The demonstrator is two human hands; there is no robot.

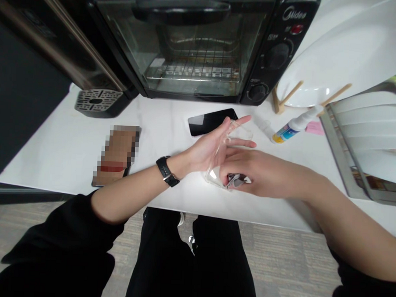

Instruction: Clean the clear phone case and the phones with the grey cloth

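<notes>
Eyes on the middle of the worktop (69, 156): my left hand (208, 150) grasps a clear phone case (240, 133), fingers fanned out behind it, the case tilted up just off the surface. My right hand (254, 173) is clenched on a small grey cloth (236, 181), pressed against the case's lower end. I judge this to be the wiping step, somewhere in the middle. The next stroke calls for a steady hold on that floppy case and light pressure from the cloth. Looking round: a black phone (212, 121) lies flat at twelve o'clock, just past the fingertips. A spray bottle (294, 126) lies on its side at two o'clock, and a toaster oven (202, 43) stands behind. A blurred-out object (117, 156) sits at nine o'clock. Nothing blocks the hands, though the phone is close enough to get nudged.
</notes>
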